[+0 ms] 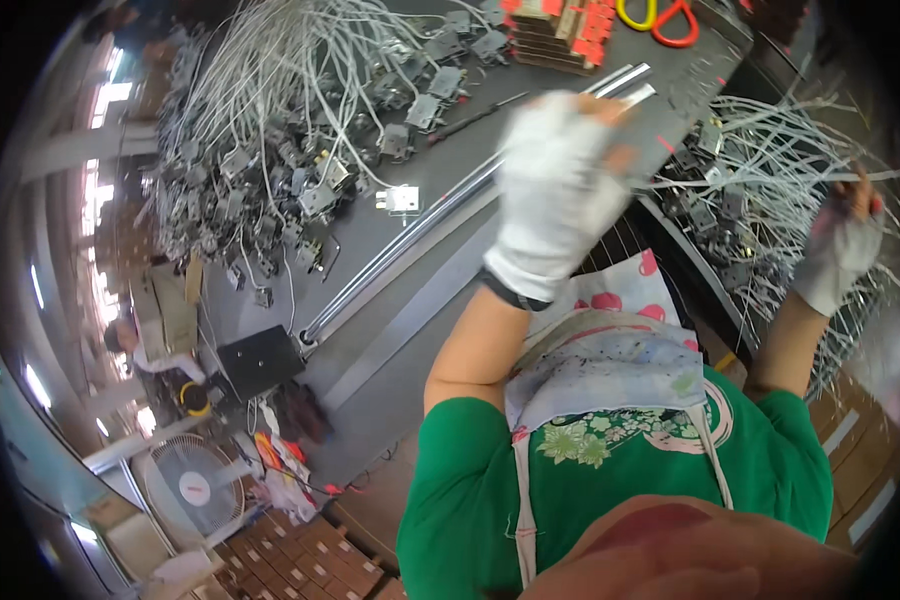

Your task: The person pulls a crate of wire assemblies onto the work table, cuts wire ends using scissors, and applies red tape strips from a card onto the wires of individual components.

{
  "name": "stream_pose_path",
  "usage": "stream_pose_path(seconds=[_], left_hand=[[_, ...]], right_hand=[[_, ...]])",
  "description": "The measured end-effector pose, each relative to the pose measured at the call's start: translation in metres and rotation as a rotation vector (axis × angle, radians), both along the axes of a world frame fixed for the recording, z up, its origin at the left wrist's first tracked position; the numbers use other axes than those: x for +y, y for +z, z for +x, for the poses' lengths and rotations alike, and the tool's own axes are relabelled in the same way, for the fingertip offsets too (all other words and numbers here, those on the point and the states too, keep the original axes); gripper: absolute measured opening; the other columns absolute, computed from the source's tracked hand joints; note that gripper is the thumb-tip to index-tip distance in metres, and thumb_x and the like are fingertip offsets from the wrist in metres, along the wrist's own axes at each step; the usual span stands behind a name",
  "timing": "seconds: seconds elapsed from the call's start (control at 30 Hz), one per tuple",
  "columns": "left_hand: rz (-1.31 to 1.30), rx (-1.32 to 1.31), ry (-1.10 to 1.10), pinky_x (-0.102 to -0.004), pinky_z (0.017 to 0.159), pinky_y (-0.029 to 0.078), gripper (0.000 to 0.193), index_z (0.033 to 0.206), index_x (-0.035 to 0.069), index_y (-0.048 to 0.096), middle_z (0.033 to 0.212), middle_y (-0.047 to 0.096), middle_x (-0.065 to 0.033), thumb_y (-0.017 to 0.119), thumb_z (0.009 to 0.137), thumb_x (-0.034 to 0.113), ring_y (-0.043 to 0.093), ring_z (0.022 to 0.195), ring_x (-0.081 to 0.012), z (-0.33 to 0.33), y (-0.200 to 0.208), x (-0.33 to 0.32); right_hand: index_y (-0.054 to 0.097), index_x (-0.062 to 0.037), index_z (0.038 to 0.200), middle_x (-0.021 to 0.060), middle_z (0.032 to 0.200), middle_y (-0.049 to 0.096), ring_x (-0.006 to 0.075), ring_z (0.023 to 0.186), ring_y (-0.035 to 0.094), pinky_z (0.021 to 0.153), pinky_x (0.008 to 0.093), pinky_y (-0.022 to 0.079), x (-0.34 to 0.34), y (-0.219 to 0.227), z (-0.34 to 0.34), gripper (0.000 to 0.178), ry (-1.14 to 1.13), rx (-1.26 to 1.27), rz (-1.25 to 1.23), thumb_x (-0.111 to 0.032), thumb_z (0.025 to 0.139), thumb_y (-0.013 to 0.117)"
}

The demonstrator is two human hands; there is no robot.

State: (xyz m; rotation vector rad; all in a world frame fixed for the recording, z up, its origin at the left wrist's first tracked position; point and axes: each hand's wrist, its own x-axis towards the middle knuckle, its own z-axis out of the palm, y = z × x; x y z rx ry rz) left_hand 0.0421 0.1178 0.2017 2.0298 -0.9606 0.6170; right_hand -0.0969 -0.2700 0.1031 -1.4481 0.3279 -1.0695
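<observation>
My left hand, in a white fingerless glove with a dark band at the wrist, is over the workbench beside two long shiny metal rails. Motion smears it; a bright metal piece shows by its fingertips, but whether it is gripped is unclear. My right hand, gloved too, is raised at the right with its fingers closed around a white cable. That cable stretches across toward my left hand. Under it lies a tangled heap of white cables with small grey metal boxes. One small metal box lies beside the rails.
A large pile of grey metal boxes with white cables covers the bench's far left. Scissors and a stack of brown pieces with red ends sit at the back. A fan, cartons and a co-worker are leftward.
</observation>
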Motion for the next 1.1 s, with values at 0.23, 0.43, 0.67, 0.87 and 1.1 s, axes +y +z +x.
stream_pose_path(seconds=[0.23, 0.43, 0.67, 0.87, 1.1], left_hand=[[0.243, -0.069, 1.060, -0.0410, 0.084, 0.048, 0.033, 0.104, 0.006, 0.068, 0.104, 0.064, -0.0118, 0.076, 0.074, 0.015, 0.059, 0.097, -0.0310, 0.047, -0.046, 0.162], [0.628, 0.164, 1.121, -0.0458, 0.091, 0.043, 0.036, 0.104, 0.011, 0.062, 0.108, 0.062, -0.0119, 0.073, 0.072, 0.022, 0.057, 0.104, -0.0336, 0.073, -0.046, 0.179], [-0.079, 0.438, 0.695, -0.0385, 0.069, 0.052, 0.033, 0.108, 0.001, 0.055, 0.090, 0.071, -0.0137, 0.061, 0.075, 0.003, 0.066, 0.077, -0.0284, 0.037, -0.017, 0.186], [-0.846, 1.015, 0.102, -0.0144, 0.043, 0.036, 0.058, 0.134, -0.002, 0.047, 0.089, 0.062, -0.0058, 0.061, 0.078, 0.004, 0.056, 0.064, -0.0066, -0.044, -0.003, 0.144], [-0.256, 1.161, -0.255, -0.0212, 0.072, 0.045, 0.050, 0.141, 0.003, 0.045, 0.091, 0.065, -0.0047, 0.050, 0.092, -0.001, 0.054, 0.073, -0.0072, -0.115, -0.027, 0.082]], right_hand=[[0.041, 0.0024, 0.134, 0.0127, 0.111, 0.062, 0.0215, 0.101, 0.063, 0.092, 0.0273, 0.049, -0.014, -0.022, -0.023, 0.036, -0.372, 0.176, 0.028, -0.008, 0.100, 0.048], [0.048, -0.0037, 0.113, 0.0090, 0.106, 0.058, 0.0182, 0.098, 0.060, 0.089, 0.0244, 0.051, 0.030, 0.022, 0.023, 0.035, -0.251, -0.221, 0.134, 0.004, 0.085, 0.068], [0.048, -0.0006, 0.121, 0.0103, 0.110, 0.057, 0.0174, 0.104, 0.058, 0.095, 0.0257, 0.046, 0.025, 0.028, 0.022, 0.047, -0.166, -0.210, 0.158, 0.004, 0.081, 0.072], [0.051, -0.0040, 0.122, 0.0154, 0.124, 0.055, 0.0266, 0.116, 0.052, 0.105, 0.0370, 0.039, 0.128, 0.048, 0.032, 0.053, -0.479, 0.182, -0.405, -0.012, 0.078, 0.079], [0.048, -0.0045, 0.136, 0.0049, 0.100, 0.062, 0.0048, 0.068, 0.049, 0.058, 0.0187, 0.039, 0.266, 0.086, 0.056, 0.048, 1.052, 0.413, 0.563, -0.019, 0.093, 0.063]])
